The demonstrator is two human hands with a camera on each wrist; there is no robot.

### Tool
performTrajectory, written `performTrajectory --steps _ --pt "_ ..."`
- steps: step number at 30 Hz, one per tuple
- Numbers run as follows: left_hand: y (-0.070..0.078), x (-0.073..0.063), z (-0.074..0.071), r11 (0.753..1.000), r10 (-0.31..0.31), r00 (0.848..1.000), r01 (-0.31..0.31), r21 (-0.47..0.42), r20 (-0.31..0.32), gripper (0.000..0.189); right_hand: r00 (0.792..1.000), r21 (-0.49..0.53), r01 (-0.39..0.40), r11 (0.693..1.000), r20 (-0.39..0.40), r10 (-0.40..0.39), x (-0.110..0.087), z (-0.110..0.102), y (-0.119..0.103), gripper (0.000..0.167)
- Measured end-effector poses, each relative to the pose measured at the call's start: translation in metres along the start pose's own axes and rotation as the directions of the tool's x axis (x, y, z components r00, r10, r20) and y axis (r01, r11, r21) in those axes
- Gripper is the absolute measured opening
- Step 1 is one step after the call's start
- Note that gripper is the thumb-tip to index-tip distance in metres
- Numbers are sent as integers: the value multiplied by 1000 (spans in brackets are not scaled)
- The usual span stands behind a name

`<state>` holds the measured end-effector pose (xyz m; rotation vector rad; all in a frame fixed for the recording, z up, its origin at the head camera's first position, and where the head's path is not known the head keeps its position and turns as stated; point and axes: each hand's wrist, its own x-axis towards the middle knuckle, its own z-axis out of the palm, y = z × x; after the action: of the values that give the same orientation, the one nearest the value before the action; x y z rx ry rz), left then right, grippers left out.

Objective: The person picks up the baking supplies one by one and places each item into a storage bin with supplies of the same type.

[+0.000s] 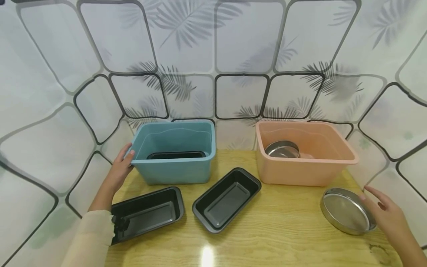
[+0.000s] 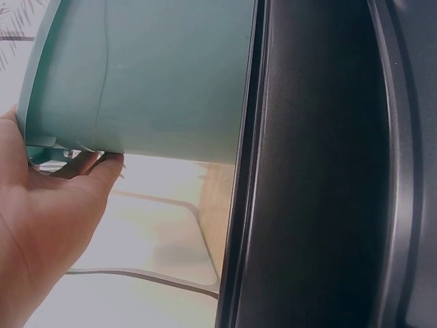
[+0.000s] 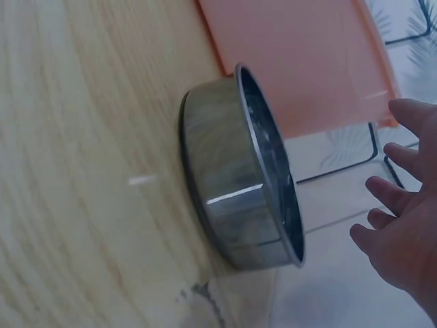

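Observation:
At the left end of the blue bin (image 1: 173, 172), my left hand (image 1: 119, 168) grips the rim. In the left wrist view its fingers (image 2: 102, 171) curl at the bin's rim. A dark loaf pan (image 1: 153, 211) lies below that hand, partly covered by the sleeve. Another dark loaf pan (image 1: 227, 200) lies at an angle in the middle. My right hand (image 1: 388, 215) is held with spread fingers at the right side of a round metal cake pan (image 1: 347, 211). The right wrist view shows a gap between that hand and the cake pan (image 3: 225, 178).
A peach bin (image 1: 297, 172) stands at the back right with a round metal pan (image 1: 282, 148) inside. One dark pan (image 1: 176, 155) sits in the blue bin. Patterned curtain (image 1: 240, 96) encloses the back and sides of the wooden table (image 1: 273, 237).

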<state>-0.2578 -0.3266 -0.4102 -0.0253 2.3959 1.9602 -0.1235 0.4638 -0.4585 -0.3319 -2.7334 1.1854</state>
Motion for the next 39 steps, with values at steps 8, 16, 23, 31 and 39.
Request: performTrajectory --steps 8,16,23,31,39 --pt "-7 2 -2 999 33 999 -33 1 -5 76 998 3 -44 999 51 44 -4 -1 28 71" --pt "-5 2 0 999 39 999 -39 0 -4 75 997 46 -76 996 34 74 -11 4 47 73" --pt "-5 1 0 999 36 999 -36 7 -6 76 996 91 -90 992 13 89 -14 8 60 73" --pt "-6 2 -1 999 31 1000 -30 25 -7 73 966 188 -233 954 154 206 -9 17 67 80" --pt "-7 3 -2 1000 20 1000 -20 10 -10 71 976 168 -204 964 112 187 -11 27 71 72"
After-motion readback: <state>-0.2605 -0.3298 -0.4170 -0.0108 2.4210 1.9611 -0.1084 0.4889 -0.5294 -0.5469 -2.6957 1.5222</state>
